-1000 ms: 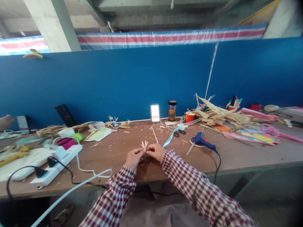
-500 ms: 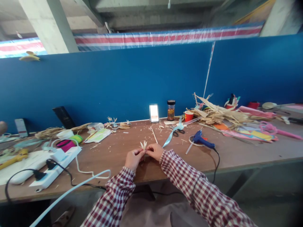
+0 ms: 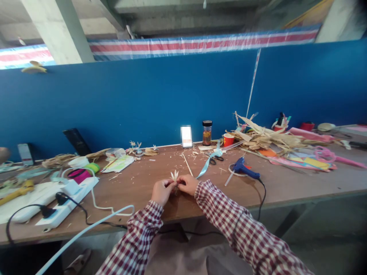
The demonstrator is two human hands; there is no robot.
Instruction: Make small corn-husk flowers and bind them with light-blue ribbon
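A small pale flower with pointed petals, apparently of dried husk (image 3: 174,175), stands upright between my hands above the brown table (image 3: 149,206). My left hand (image 3: 163,191) pinches it low down from the left, thumb and forefinger together. From the right, the fingertips of my right hand (image 3: 187,185) close on the same spot, touching the left fingertips. The flower's base is mostly hidden by the fingers, and a thin bit shows below them. Beyond my right hand lie a light blue ribbon (image 3: 204,168) and black-handled scissors (image 3: 216,159).
To the right rests a blue glue gun (image 3: 246,169) with its cord over the table edge. A heap of dried husks (image 3: 263,137), a red paper cup (image 3: 228,140) and a lidded jar (image 3: 207,133) stand behind. At left lies a white power strip (image 3: 69,202) with cables.
The fingertips of my right hand have shifted slightly at the flower's base. Both hands keep their pinch on it, and the things on the table have stayed put.
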